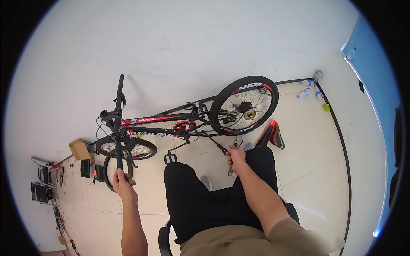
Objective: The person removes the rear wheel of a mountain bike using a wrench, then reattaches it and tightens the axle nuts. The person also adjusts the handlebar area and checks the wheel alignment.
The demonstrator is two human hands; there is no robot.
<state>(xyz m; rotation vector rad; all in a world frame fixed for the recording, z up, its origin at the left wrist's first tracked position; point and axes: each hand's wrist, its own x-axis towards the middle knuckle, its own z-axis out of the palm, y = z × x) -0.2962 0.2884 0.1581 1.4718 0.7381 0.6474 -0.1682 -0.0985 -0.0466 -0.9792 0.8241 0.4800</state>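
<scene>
My left hand (125,184) is closed around the lower end of a black handlebar (118,150) on a black and red bicycle (158,119). Between my knees and the bicycle, my right hand (236,155) grips a silver adjustable wrench (237,142), next to the black kickstand (221,147). The bicycle's rear wheel (269,102) is above my right hand, with the cassette showing. A black crank and pedal (170,157) are by my left knee. A loose red and black saddle (273,134) lies on the floor beside my right knee.
I sit on a black chair (163,239). A cardboard box (79,149), dark cases (85,168) and a loose tyre (106,175) are at the left, near stacked gear (42,192). Plastic bottles (303,94) and a yellow-green object (326,107) lie along the right wall's base (350,128).
</scene>
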